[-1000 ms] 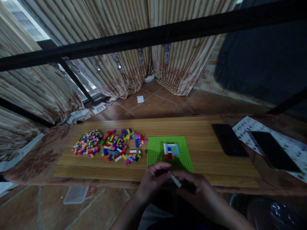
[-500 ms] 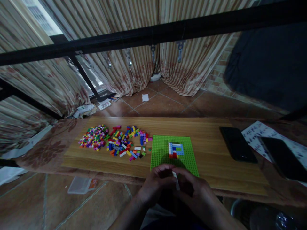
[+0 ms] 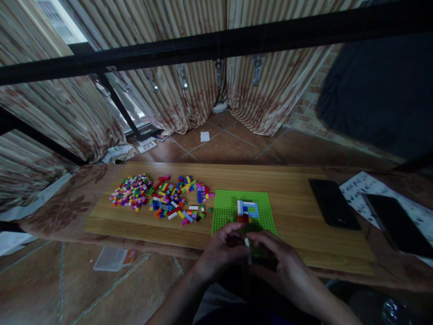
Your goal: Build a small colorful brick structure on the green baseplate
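A white toy building brick (image 3: 248,253), long and narrow, is pinched between my two hands near the board's front edge. My left hand (image 3: 223,248) has its fingers curled, the thumb against the brick. From the other side, my right hand (image 3: 282,257) grips the same brick with thumb and fingers. Beyond them lies a green studded baseplate (image 3: 223,203), its front part hidden by my hands. A small build of white, light blue and red bricks (image 3: 248,209) stands on it.
Left of the baseplate, loose bricks (image 3: 176,198) lie scattered beside a dense pile of tiny bricks (image 3: 131,192). On the right are a black phone (image 3: 333,203), a second dark phone (image 3: 399,223) and a printed sheet (image 3: 361,189). A wooden board (image 3: 291,180) carries the bricks.
Both hands, with the white brick between them, have moved slightly forward over the baseplate's front edge. The right hand's fingers have spread a little. The view has shifted slightly.
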